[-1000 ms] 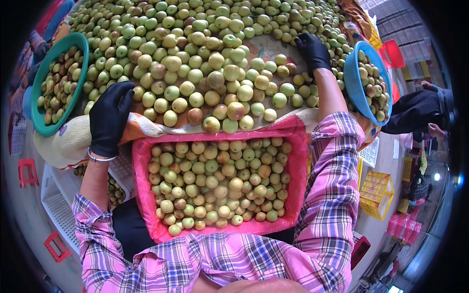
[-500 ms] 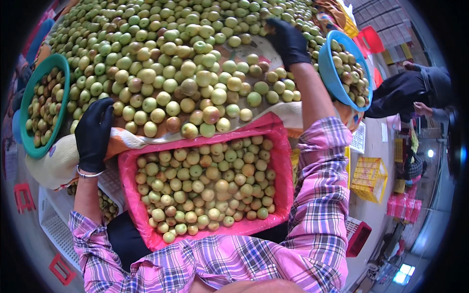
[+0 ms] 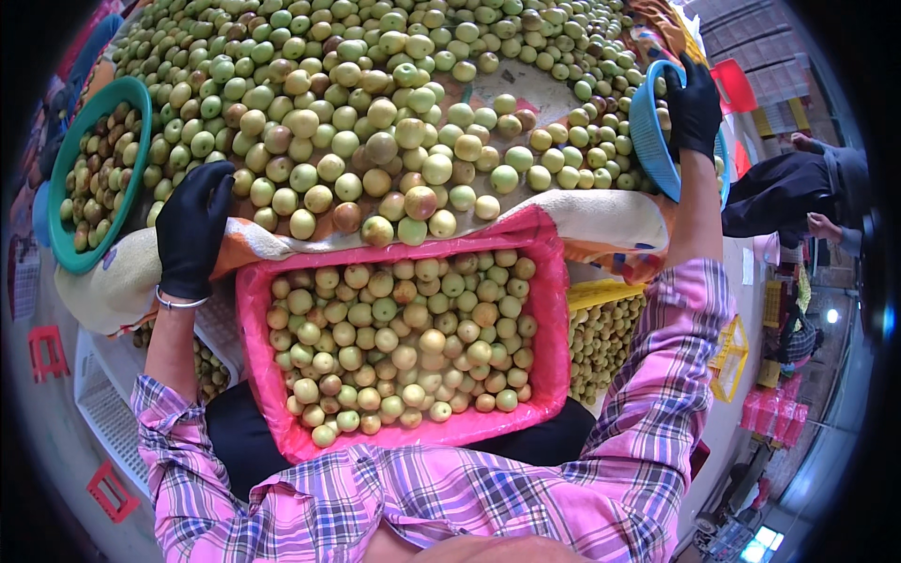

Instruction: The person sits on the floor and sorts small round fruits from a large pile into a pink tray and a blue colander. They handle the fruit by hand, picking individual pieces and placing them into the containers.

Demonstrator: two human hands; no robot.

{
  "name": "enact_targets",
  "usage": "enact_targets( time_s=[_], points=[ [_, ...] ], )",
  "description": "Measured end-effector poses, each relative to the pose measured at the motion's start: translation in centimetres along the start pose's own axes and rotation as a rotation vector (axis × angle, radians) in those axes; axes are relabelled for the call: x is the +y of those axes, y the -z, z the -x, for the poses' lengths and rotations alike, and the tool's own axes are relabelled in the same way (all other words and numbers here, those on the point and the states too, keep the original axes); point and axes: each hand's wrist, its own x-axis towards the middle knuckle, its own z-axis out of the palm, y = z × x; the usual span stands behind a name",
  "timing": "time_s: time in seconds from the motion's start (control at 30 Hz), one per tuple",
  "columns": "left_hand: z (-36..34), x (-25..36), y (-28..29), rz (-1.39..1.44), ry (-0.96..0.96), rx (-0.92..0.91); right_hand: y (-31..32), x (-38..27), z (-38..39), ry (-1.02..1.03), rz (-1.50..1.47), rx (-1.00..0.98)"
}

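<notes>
A wide heap of round yellow-green fruits (image 3: 380,147), jujube-like, some with brown patches, covers the table. My left hand (image 3: 194,230), black-gloved with a bangle at the wrist, rests at the table's near edge beside the heap. Its fingers are loosely curved, and no fruit shows in them. At the right, my right hand (image 3: 696,111), also black-gloved, is over the blue basket (image 3: 648,117), thumb and fingers apart at its rim. The hand hides most of the fruit inside. Before me a crate lined with pink plastic (image 3: 404,438) is full of the same fruits.
At left a green basket (image 3: 62,230) holds browner fruits. A pale cloth (image 3: 601,211) hangs over the table edge. A yellow crate (image 3: 601,293) of fruit stands right of the pink one, a white crate (image 3: 108,394) at left. A person (image 3: 779,197) stands at the right.
My right hand has moved right, from over the heap to the blue basket. My left hand stays at the table edge. The view has shifted slightly, uncovering the yellow crate.
</notes>
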Motion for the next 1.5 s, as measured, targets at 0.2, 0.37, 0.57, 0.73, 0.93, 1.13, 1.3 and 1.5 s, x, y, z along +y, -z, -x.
enact_targets(
  time_s=[0.2, 0.37, 0.57, 0.73, 0.93, 1.13, 1.3, 1.5],
  points=[
    [-0.3, 0.4, 0.0, 0.01, 0.02, -0.017, 0.5, -14.3, 6.6, 0.266, -0.792, -0.634],
    [-0.2, 0.1, -0.2, -0.014, 0.007, -0.013, -2.0, -17.5, 8.8, 0.362, -0.792, -0.602],
    [-0.4, 0.5, -0.2, -0.068, -0.011, -0.014, -5.1, -15.9, 8.9, 0.166, -0.832, -0.468],
    [0.1, 0.0, 0.0, -0.081, -0.019, -0.007, 2.4, -19.1, 7.7, 0.101, -0.714, -0.564],
    [-0.3, 0.7, 0.3, -0.047, 0.001, -0.033, 4.0, -22.9, 9.9, 0.308, -0.527, -0.713],
    [-0.4, 0.3, 0.0, -0.072, -0.001, -0.006, 1.8, -22.6, 7.9, 0.18, -0.748, -0.753],
    [0.2, -0.1, 0.2, -0.161, 0.006, 0.022, 8.5, -24.8, 8.1, -0.101, -0.932, -0.895],
    [-0.1, 0.4, -0.2, -0.147, -0.001, 0.017, 11.0, -29.2, 13.7, 0.249, -0.775, -0.737]
  ],
)
